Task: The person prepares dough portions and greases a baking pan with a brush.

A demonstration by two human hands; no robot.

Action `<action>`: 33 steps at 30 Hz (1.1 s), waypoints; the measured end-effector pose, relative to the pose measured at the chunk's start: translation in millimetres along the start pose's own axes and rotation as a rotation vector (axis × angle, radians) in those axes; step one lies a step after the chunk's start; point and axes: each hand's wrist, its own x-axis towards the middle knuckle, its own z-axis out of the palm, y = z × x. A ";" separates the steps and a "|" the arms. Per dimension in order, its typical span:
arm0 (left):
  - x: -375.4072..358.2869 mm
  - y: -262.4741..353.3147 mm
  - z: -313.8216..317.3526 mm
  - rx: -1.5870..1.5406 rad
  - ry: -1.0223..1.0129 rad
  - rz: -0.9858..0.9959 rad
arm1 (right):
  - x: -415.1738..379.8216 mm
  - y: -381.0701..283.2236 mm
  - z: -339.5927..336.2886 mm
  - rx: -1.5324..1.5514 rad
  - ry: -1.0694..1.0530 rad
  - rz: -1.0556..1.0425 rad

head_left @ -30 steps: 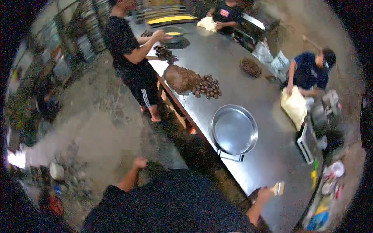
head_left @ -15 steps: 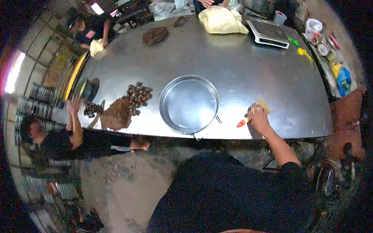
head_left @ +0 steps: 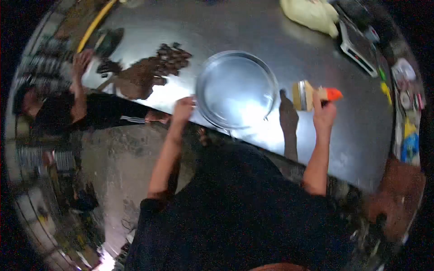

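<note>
My right hand (head_left: 324, 113) grips a flat paintbrush (head_left: 308, 95) by its wooden handle, raised above the steel table. Its pale bristles and metal band point left, and the orange handle end sticks out to the right. Left of the brush lies a large round metal pan (head_left: 237, 90) with a low rim; its inside looks bare and shiny. My left hand (head_left: 184, 109) is closed in a fist-like shape at the pan's left rim. Motion blur hides whether its fingertips pinch the rim.
On the metal table (head_left: 253, 31) left of the pan lie small brown balls (head_left: 174, 58) and a brown mound (head_left: 135, 81). Pale dough (head_left: 312, 16) and a scale (head_left: 357, 45) are at far right. A co-worker's hand (head_left: 81, 63) is at far left.
My right hand has lifted the brush off the table and turned it, bristles now leftward. My left hand has come into view beside the pan. The whole view has rotated clockwise.
</note>
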 end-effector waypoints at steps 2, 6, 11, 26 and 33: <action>4.1 48.9 6.7 0.148 0.061 -0.181 | -7.5 -17.0 45.4 0.432 -0.080 -0.039; 33.2 25.9 -0.3 0.208 -0.009 0.130 | -38.9 -43.3 126.9 0.334 -0.652 0.008; 40.0 25.8 -3.2 -0.271 -0.310 -0.027 | -45.8 -96.5 180.9 0.343 -0.733 -0.046; 21.1 52.9 -6.1 -0.219 -0.207 -0.104 | 72.9 -47.2 179.3 -0.343 -0.434 -0.319; 10.7 72.9 -11.8 -0.307 -0.226 -0.130 | -81.0 -60.1 210.9 0.237 -0.600 -0.141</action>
